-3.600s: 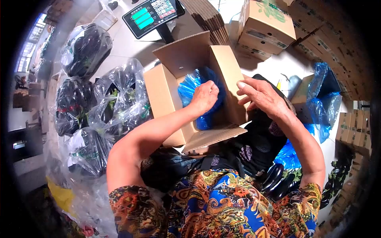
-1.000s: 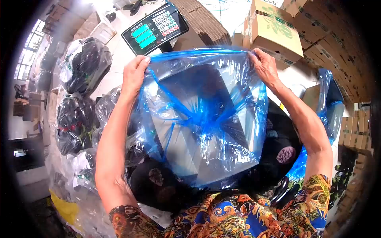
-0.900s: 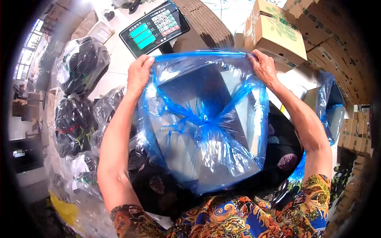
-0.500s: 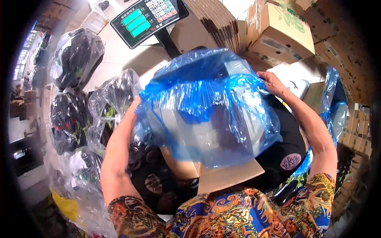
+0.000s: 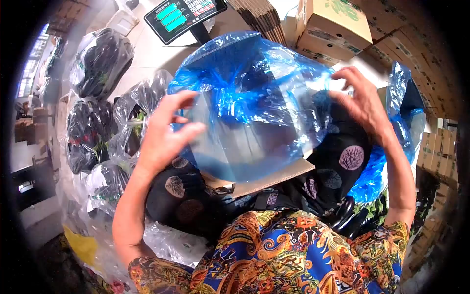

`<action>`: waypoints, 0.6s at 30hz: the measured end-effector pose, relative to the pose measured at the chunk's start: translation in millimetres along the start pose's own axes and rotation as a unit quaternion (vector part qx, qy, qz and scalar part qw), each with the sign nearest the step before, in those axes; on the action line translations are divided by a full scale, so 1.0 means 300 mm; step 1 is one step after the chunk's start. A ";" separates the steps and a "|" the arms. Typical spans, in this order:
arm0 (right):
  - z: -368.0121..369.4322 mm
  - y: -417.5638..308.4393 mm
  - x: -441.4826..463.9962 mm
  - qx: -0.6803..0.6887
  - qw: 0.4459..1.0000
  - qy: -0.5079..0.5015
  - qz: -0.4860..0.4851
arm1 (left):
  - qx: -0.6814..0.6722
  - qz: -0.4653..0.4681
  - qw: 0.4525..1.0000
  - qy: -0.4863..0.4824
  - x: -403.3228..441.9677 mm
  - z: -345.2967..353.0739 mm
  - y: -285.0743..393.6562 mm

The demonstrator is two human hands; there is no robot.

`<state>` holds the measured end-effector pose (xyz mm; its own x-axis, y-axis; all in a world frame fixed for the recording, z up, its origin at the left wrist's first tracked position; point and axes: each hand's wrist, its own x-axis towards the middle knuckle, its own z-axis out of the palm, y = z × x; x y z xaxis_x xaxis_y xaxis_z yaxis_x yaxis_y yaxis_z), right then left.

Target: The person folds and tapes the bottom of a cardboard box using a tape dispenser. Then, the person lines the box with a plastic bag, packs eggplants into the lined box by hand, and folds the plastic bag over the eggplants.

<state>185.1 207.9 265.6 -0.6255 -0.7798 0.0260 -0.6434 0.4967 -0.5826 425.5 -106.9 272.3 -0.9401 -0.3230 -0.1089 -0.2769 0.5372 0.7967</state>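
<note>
"Where the blue plastic bag (image 5: 245, 147) bulges loosely over the open carton (image 5: 276, 180), what do I see from my remote post?"

"A crumpled, translucent sheet, gathered near its middle. The carton's pale walls show through it, and one bare flap extends from under its near edge, toward the patterned shirt (image 5: 293, 250)."

"And my left hand (image 5: 166, 132)?"

"At the bag's left side, with the thumb spread wide from the curled fingers. I cannot tell whether the fingertips touch the plastic."

"My right hand (image 5: 362, 105)?"

"At the right side, raised, its fingers curved and parted from the thumb. The gap is wide; contact with the film is unclear to me."

"What lies next to these?"

"Dark trousers (image 5: 318, 188) with round pale prints lie around the near side of the carton. Loose eggplants (image 5: 345, 213) lie to the right of them, beside crumpled blue plastic (image 5: 369, 181)."

"And farther out?"

"On the left, clear bags of eggplants (image 5: 100, 63) form a column, with a yellow sheet (image 5: 82, 247) nearer me. Beyond the bag, a display with a keypad (image 5: 183, 17) stands tilted on a post, its three windows lit green; right of it come folded cardboard (image 5: 259, 17) and a closed carton (image 5: 335, 27). At far right, I note a box draped in blue film (image 5: 404, 95)."
</note>
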 end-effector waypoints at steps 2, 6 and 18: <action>0.043 -0.081 -0.030 -0.012 0.984 -0.033 -0.175 | 0.055 0.103 0.988 -0.103 0.001 0.048 0.049; 0.178 -0.153 -0.042 -0.143 0.938 -0.211 -0.234 | 0.117 0.220 0.951 -0.185 0.013 0.157 0.035; 0.458 -0.078 0.056 -0.334 0.859 -0.215 -0.323 | 0.342 0.233 0.881 -0.228 0.022 0.297 -0.194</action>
<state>250.2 130.8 168.1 0.0850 -0.9724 -0.2171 -0.9946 -0.0959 0.0398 417.7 -71.0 172.3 -0.9221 0.3207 -0.2163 0.2529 0.9229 0.2905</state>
